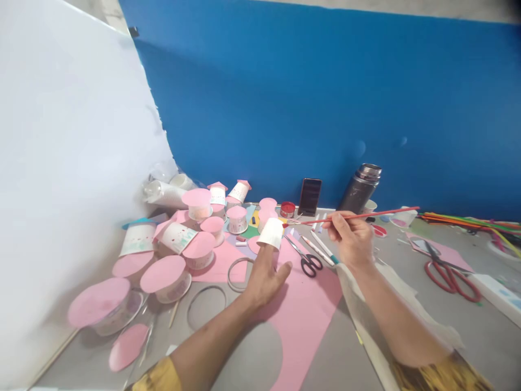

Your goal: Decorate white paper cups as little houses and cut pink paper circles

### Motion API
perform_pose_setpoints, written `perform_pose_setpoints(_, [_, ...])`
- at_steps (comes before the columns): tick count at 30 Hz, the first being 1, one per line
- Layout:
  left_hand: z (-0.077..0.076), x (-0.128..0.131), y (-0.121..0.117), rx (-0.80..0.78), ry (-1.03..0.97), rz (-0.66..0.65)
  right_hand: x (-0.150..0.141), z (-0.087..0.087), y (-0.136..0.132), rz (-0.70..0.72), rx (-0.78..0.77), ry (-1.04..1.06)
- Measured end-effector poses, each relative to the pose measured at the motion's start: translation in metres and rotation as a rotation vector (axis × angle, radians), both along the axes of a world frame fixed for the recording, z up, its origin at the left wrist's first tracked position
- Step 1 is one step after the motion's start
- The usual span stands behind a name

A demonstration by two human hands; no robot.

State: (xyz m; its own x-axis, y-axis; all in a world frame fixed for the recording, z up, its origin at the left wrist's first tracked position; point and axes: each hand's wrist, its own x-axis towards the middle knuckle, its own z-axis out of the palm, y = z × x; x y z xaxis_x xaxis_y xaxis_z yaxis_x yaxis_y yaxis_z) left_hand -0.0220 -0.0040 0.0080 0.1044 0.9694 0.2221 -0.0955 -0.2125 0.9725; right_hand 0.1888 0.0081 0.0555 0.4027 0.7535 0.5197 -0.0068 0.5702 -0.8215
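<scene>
My left hand [265, 274] reaches out over the pink paper sheet [303, 312], with a small white paper cup [271, 232] sitting upside down over its raised fingers. My right hand [350, 236] is closed around a thin red paintbrush [362, 215], held level, its tip pointing left toward the cup. A red paint pot [287, 209] stands just behind the cup. Black-handled scissors [307, 262] and several pens [321, 247] lie between my hands.
Many upturned cups with pink paper discs [166, 277] crowd the left of the grey table. A phone [310, 196] and a dark flask [360, 187] lean at the blue wall. Red scissors [450, 274] and coloured pipe cleaners [472, 222] lie right. A white board [61, 163] stands left.
</scene>
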Motion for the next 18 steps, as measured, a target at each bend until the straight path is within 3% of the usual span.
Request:
perform_pose_setpoints(7, [-0.025, 0.003, 0.007, 0.364, 0.439, 0.029, -0.008, 0.003, -0.013, -0.04, 0.042, -0.173])
perform_pose_setpoints(12, [-0.029, 0.002, 0.003, 0.483, 0.774, 0.023, -0.009, 0.004, -0.012, -0.015, 0.049, -0.137])
perform_pose_setpoints(15, [-0.025, 0.0, 0.004, 0.445, 0.759, 0.017, -0.009, 0.004, -0.01, 0.028, 0.029, -0.068])
perform_pose_setpoints(18, [-0.018, 0.0, 0.009, 0.246, 0.475, -0.099, -0.009, 0.005, -0.008, 0.048, 0.017, 0.006])
